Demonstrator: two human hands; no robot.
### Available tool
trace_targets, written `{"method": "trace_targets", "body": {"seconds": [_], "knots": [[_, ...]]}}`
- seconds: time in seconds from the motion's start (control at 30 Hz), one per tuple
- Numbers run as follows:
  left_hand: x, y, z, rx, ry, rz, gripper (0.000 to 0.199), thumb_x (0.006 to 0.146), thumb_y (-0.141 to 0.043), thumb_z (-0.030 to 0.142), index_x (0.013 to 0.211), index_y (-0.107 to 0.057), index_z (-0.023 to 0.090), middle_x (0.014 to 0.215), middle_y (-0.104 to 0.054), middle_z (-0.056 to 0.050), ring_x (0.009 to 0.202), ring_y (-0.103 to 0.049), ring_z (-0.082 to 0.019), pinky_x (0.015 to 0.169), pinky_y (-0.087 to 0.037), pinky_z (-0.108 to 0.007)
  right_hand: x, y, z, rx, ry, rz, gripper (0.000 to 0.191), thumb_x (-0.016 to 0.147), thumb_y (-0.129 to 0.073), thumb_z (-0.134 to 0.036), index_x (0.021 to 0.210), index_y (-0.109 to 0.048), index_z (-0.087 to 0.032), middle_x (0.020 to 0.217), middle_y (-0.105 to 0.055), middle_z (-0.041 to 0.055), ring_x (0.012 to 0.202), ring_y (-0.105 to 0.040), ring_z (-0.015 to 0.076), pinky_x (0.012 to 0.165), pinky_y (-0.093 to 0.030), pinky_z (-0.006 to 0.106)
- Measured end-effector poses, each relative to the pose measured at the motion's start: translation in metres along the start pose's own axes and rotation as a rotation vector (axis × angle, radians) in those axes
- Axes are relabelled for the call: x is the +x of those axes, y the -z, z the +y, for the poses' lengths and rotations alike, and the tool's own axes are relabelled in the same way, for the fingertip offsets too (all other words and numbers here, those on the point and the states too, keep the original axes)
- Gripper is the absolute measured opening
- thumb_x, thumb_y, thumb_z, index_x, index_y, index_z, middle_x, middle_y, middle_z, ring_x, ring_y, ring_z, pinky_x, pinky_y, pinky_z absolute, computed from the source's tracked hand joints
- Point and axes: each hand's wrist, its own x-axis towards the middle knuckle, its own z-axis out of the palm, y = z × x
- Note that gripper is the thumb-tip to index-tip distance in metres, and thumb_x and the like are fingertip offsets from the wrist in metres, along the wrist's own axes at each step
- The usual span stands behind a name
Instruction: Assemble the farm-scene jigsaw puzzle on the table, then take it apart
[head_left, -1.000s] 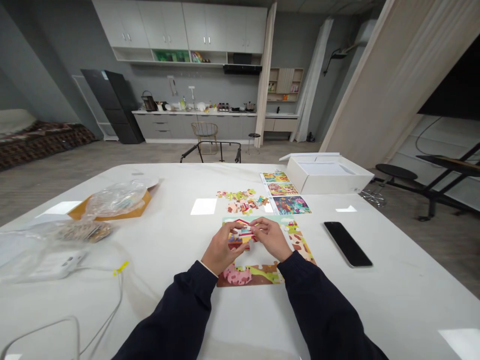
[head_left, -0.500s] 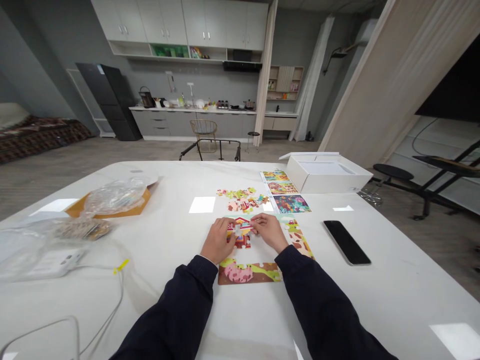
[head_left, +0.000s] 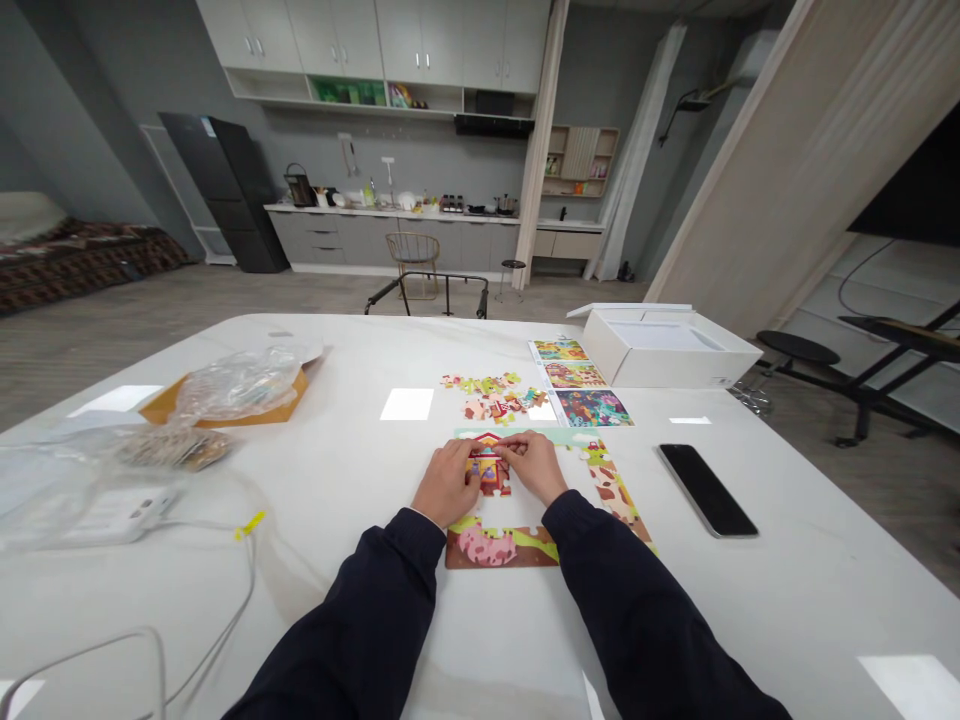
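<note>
Holding puzzle piece (head_left: 486,462) with left hand (head_left: 448,483) and right hand (head_left: 534,466) | both grips clamped on it | over half-built puzzle (head_left: 480,548) | loose pieces (head_left: 487,397) beyond, toward surface (head_left: 337,560) far edge

Left hand (head_left: 448,483), right hand (head_left: 534,466) on red-roofed jigsaw piece (head_left: 486,452), partly filled puzzle (head_left: 480,547) beneath.

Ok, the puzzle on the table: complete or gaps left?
Gaps left: the table shows through the puzzle between the bottom pieces and those under the left hand and right hand.
</note>
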Motion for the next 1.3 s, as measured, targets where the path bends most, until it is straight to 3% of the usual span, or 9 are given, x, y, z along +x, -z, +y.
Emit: {"method": "trace_targets", "body": {"seconds": [0.23, 0.53, 0.73, 0.83, 0.93, 1.1, 1.2, 1.3], "knots": [[0.001, -0.002, -0.001, 0.037, -0.075, -0.019, 0.025, 0.083, -0.058, 0.008, 0.094, -0.074, 0.022, 0.111, -0.073, -0.008, 0.107, -0.064, -0.029, 0.091, -0.054, -0.048, -0.001, -0.005, 0.002, -0.028, 0.056, 0.028, 0.029, 0.082, -0.073, -0.042, 0.092, -0.081, -0.016, 0.077, -0.070, 0.0053, 0.065, -0.063, 0.0180, 0.068, -0.051, 0.031], [0.001, -0.001, -0.002, 0.096, -0.090, -0.046, 0.038, 0.080, -0.056, 0.003, 0.099, -0.080, 0.025, 0.109, -0.077, -0.006, 0.104, -0.064, -0.029, 0.089, -0.055, -0.050, -0.003, -0.007, 0.002, -0.049, 0.069, 0.051, 0.030, 0.084, -0.074, -0.046, 0.086, -0.079, -0.017, 0.076, -0.069, 0.0052, 0.065, -0.062, 0.0185, 0.068, -0.051, 0.031], [0.001, -0.002, -0.004, 0.099, -0.095, -0.055, 0.039, 0.081, -0.055, 0.004, 0.099, -0.081, 0.026, 0.110, -0.076, -0.006, 0.103, -0.063, -0.030, 0.089, -0.055, -0.050, -0.001, -0.009, 0.004, -0.097, 0.096, 0.028, 0.019, 0.082, -0.075, -0.034, 0.089, -0.077, -0.017, 0.076, -0.067, 0.0032, 0.066, -0.061, 0.0172, 0.068, -0.050, 0.030], [0.000, -0.004, -0.003, 0.082, -0.094, -0.039, 0.035, 0.082, -0.056, 0.004, 0.096, -0.080, 0.026, 0.108, -0.076, -0.007, 0.104, -0.062, -0.029, 0.089, -0.054, -0.050, -0.003, 0.005, -0.009, -0.163, 0.116, -0.013, 0.020, 0.078, -0.076, -0.025, 0.096, -0.077, -0.018, 0.080, -0.069, 0.0029, 0.070, -0.063, 0.0179, 0.071, -0.049, 0.030], [-0.001, -0.004, -0.005, 0.063, -0.106, -0.008, 0.029, 0.084, -0.057, 0.007, 0.097, -0.076, 0.024, 0.105, -0.074, -0.008, 0.106, -0.062, -0.029, 0.091, -0.053, -0.049, -0.015, 0.036, -0.029, -0.252, 0.196, -0.030, 0.019, 0.081, -0.074, -0.025, 0.099, -0.075, -0.019, 0.075, -0.068, 0.0011, 0.073, -0.065, 0.0192, 0.075, -0.047, 0.030], [0.013, 0.008, -0.031, 0.041, -0.001, 0.164, 0.026, 0.085, -0.056, 0.010, 0.105, -0.066, 0.023, 0.106, -0.071, -0.007, 0.107, -0.062, -0.028, 0.096, -0.050, -0.049, -0.044, 0.082, -0.042, -0.366, 0.134, 0.001, 0.026, 0.094, -0.061, -0.045, 0.093, -0.073, -0.022, 0.054, -0.056, -0.0026, 0.055, -0.058, 0.0190, 0.060, -0.036, 0.029], [0.034, 0.013, -0.058, 0.040, 0.082, 0.231, 0.025, 0.085, -0.055, 0.012, 0.105, -0.064, 0.023, 0.105, -0.069, -0.008, 0.107, -0.061, -0.029, 0.100, -0.049, -0.051, -0.049, 0.081, -0.032, -0.407, 0.124, 0.005, 0.027, 0.095, -0.056, -0.043, 0.090, -0.072, -0.021, 0.048, -0.052, -0.0030, 0.048, -0.053, 0.0186, 0.056, -0.031, 0.030], [0.059, 0.011, -0.080, 0.006, 0.101, 0.176, 0.028, 0.084, -0.058, 0.016, 0.111, -0.065, 0.023, 0.108, -0.069, -0.008, 0.105, -0.064, -0.027, 0.098, -0.052, -0.047, -0.048, 0.068, -0.023, -0.448, 0.134, -0.010, 0.025, 0.096, -0.055, -0.041, 0.091, -0.071, -0.022, 0.048, -0.051, -0.0029, 0.049, -0.054, 0.0193, 0.056, -0.028, 0.029]]}}
